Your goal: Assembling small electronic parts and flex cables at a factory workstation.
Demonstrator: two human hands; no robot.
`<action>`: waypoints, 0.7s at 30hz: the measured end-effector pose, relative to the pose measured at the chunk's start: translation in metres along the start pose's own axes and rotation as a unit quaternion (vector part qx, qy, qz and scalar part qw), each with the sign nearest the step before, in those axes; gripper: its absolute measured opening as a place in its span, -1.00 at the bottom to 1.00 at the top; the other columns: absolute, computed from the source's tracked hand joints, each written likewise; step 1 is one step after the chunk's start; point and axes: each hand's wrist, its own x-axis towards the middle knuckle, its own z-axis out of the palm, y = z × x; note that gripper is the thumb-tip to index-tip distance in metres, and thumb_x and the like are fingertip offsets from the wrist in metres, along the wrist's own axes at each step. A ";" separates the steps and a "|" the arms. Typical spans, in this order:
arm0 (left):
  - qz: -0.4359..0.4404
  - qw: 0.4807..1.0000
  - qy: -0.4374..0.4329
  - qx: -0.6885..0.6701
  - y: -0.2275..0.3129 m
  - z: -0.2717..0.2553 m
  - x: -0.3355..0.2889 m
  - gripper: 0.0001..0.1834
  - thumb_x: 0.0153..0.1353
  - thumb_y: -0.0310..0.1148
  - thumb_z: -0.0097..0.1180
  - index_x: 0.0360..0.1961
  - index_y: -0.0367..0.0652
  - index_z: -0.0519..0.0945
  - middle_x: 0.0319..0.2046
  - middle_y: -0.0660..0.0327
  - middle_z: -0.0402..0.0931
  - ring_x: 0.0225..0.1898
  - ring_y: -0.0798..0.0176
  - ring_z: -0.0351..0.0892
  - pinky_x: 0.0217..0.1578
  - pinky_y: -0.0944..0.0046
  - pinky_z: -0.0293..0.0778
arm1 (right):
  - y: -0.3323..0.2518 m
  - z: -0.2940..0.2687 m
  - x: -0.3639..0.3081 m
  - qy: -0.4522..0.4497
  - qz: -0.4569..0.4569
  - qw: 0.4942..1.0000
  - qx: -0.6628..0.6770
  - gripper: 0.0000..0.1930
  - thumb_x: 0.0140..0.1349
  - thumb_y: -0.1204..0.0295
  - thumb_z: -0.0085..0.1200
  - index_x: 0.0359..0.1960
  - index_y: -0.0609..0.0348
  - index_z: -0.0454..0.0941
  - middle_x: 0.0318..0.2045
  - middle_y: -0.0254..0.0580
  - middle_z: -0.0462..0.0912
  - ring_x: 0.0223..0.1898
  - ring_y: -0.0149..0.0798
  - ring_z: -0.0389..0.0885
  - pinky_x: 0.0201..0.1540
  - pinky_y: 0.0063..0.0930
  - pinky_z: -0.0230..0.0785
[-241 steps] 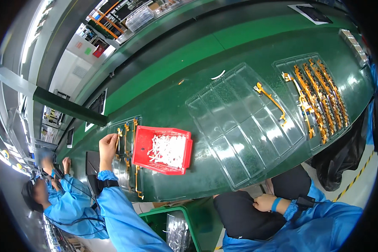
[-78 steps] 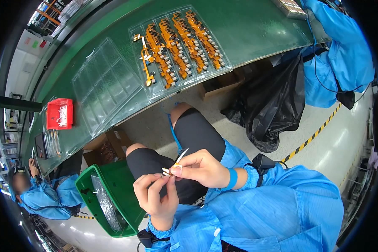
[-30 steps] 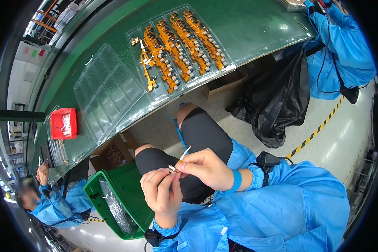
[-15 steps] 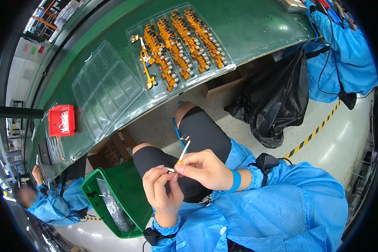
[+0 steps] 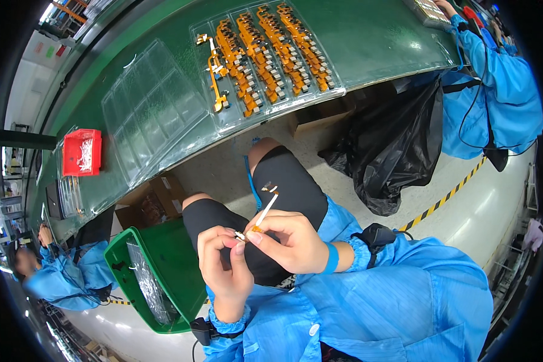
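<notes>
Close together above my lap, both hands work on one small flexible circuit [image 5: 266, 211], a thin white strip with orange ends. My right hand [image 5: 295, 242] pinches its lower orange part between thumb and forefinger, and the white strip sticks up past the fingers. At the same spot my left hand [image 5: 226, 265] has its fingertips closed on a small white-and-dark end piece [image 5: 239, 236]. The fingers partly hide where the two meet. On the green table, a transparent tray [image 5: 238, 123] holds rows of orange flexible circuits [image 5: 246, 72]; a single one [image 5: 216, 78] lies along its left side.
Left of it lies another transparent tray [image 5: 151, 111]. A red bin [image 5: 70, 154] holds small white pieces. Below the table are a green bin [image 5: 184, 265] with clear plastic inside, cardboard boxes [image 5: 169, 190] and a black bag [image 5: 398, 157]. Co-workers sit at both sides.
The view has shifted slightly. Both hands still grip the circuit close together; its strip now shows an orange tip, and the left fingers have shifted a little on the end piece.
</notes>
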 end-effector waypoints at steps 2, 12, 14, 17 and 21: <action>-0.026 0.999 -0.015 -0.022 -0.002 -0.002 -0.001 -0.91 0.29 -0.52 0.03 -0.33 -0.32 0.41 -0.22 0.09 0.37 -0.19 0.28 0.42 -0.07 0.31 0.39 | 0.000 0.000 0.000 0.003 -0.015 1.000 -0.010 -0.89 0.24 0.50 0.11 -0.33 0.31 0.58 -0.37 -0.09 0.64 -0.36 -0.17 0.60 -0.30 -0.45 0.43; -0.096 0.980 0.175 0.023 -0.037 -0.061 -0.001 -0.90 0.39 -0.47 -0.07 -0.26 -0.30 0.37 -0.31 0.07 0.55 -0.30 0.31 0.57 -0.19 0.35 0.53 | -0.005 -0.005 0.002 -0.027 0.032 0.995 0.086 -0.88 0.32 0.55 0.02 -0.33 0.39 0.54 -0.28 -0.13 0.58 -0.26 -0.42 0.56 -0.18 -0.55 0.41; -0.126 0.961 0.217 0.118 -0.080 -0.118 -0.027 -0.89 0.38 -0.45 -0.04 -0.24 -0.30 0.38 -0.33 0.08 0.55 -0.34 0.32 0.57 -0.25 0.38 0.54 | -0.007 -0.008 0.004 -0.053 0.054 0.991 0.109 -0.87 0.36 0.52 -0.01 -0.28 0.38 0.51 -0.27 -0.16 0.54 -0.23 -0.42 0.54 -0.13 -0.56 0.39; -0.242 0.887 0.294 0.263 -0.154 -0.223 -0.104 -0.87 0.37 -0.44 -0.01 -0.23 -0.32 0.42 -0.35 0.10 0.55 -0.37 0.34 0.56 -0.33 0.42 0.50 | -0.006 -0.009 0.009 -0.073 0.067 0.986 0.131 -0.84 0.39 0.48 -0.04 -0.23 0.38 0.49 -0.27 -0.17 0.51 -0.22 -0.42 0.52 -0.12 -0.55 0.39; -0.318 0.770 0.277 0.478 -0.222 -0.328 -0.217 -0.85 0.28 -0.48 0.06 -0.21 -0.37 0.50 -0.34 0.03 0.58 -0.39 0.17 0.58 -0.33 0.27 0.49 | -0.001 -0.005 0.013 -0.093 0.085 0.968 0.218 -0.80 0.41 0.43 -0.07 -0.21 0.38 0.47 -0.27 -0.18 0.51 -0.22 -0.42 0.52 -0.12 -0.54 0.40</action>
